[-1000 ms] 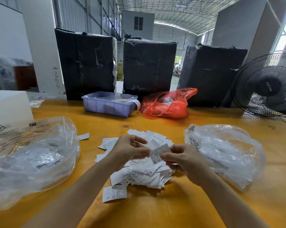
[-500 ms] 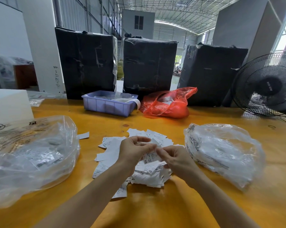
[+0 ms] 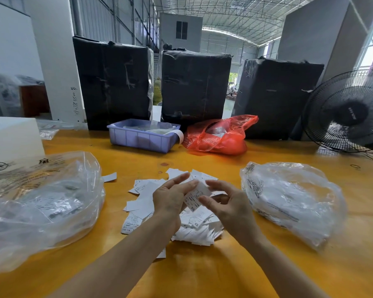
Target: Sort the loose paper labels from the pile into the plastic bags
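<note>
Hands above pile: left hand pinches label; right hand curled beside.

Both bare forearms reach forward from the near edge and draw together toward the middle. The left hand is turned back-up, its fingers fairly straight and angled toward the right, the thumb out of sight beneath. The right hand faces it, just beside, fingers loosely curved with the thumb pointing left. Between them a small label is held; the exact grip of each hand cannot be told.
</note>
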### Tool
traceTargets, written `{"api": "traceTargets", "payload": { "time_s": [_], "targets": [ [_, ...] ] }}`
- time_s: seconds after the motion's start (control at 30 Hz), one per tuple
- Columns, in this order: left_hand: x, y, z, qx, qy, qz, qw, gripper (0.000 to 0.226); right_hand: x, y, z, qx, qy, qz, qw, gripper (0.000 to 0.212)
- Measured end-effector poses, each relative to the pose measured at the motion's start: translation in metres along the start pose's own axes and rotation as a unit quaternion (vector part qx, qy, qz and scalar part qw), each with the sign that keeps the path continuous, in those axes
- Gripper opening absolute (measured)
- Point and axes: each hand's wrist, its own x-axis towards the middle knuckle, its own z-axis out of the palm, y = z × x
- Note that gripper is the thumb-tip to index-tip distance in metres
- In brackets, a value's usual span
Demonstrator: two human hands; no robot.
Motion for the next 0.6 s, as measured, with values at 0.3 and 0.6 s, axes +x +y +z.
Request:
{"api": "traceTargets", "payload": {
  "time_s": [0.3,0.6],
  "targets": [
    [0.000,-0.001,-0.001,0.009,-0.003,-0.006,1.000,0.024,0.002,0.000,-0.004,0.140,-0.056,0.086,0.985,0.018],
    [0.010,0.017,-0.012,0.238,-0.148,-0.037,0.959,0.038,0.005,0.002,-0.011,0.178,-0.008,0.114,0.977,0.022]
  ]
}}
